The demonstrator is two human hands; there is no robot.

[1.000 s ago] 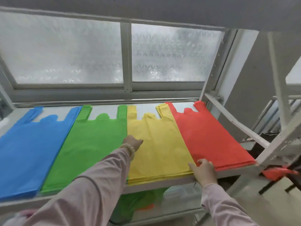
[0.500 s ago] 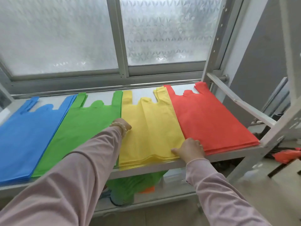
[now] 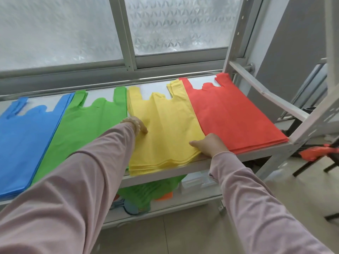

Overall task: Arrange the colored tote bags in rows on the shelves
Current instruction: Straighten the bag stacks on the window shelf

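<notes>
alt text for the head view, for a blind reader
A person's left hand and right hand rest on a stack of yellow tote bags. It lies on a white shelf below a frosted window, between green tote bags and red tote bags, with blue tote bags far left.

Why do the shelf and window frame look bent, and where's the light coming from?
Head view: the wide-angle lens bows the shelf and window frame and swells the near sleeves; soft daylight through the frosted glass leaves the bags almost shadowless.

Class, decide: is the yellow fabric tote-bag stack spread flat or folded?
Spread flat: yellow fabric tote-bag stack lies full-length on the white metal shelf, handles outstretched.
</notes>
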